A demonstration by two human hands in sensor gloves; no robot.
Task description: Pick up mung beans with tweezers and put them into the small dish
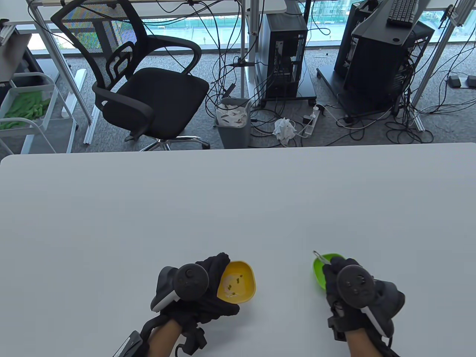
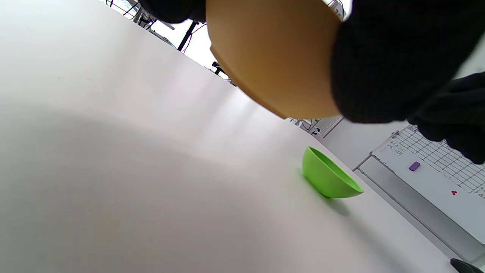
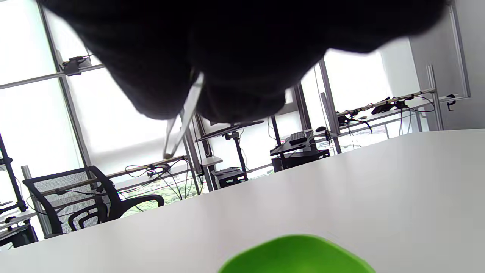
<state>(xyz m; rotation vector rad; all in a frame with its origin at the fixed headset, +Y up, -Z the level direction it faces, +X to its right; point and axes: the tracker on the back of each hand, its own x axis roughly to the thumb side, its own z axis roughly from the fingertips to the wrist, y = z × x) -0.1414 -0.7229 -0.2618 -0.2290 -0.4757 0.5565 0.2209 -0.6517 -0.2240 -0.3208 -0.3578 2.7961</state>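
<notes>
The left hand (image 1: pixel 202 288) grips the yellow dish (image 1: pixel 238 281) — a few beans (image 1: pixel 234 285) lie inside — lifted off the table (image 1: pixel 238 208). The right hand (image 1: pixel 349 286) pinches the tweezers (image 1: pixel 319 256), tips raised, over the green bowl (image 1: pixel 322 269) — well apart from the dish.

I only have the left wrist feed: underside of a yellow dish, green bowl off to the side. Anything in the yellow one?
Observer: Yes. The table view shows a few small dark beans inside the yellow dish, held by the left hand.
Operator: Where are the tweezers?
Observer: In the right hand; the tweezers poke out above the green bowl.
Operator: Carrying a bean?
Observer: Cannot tell. In the right wrist view the tips look close together, and nothing between them is visible.
</notes>
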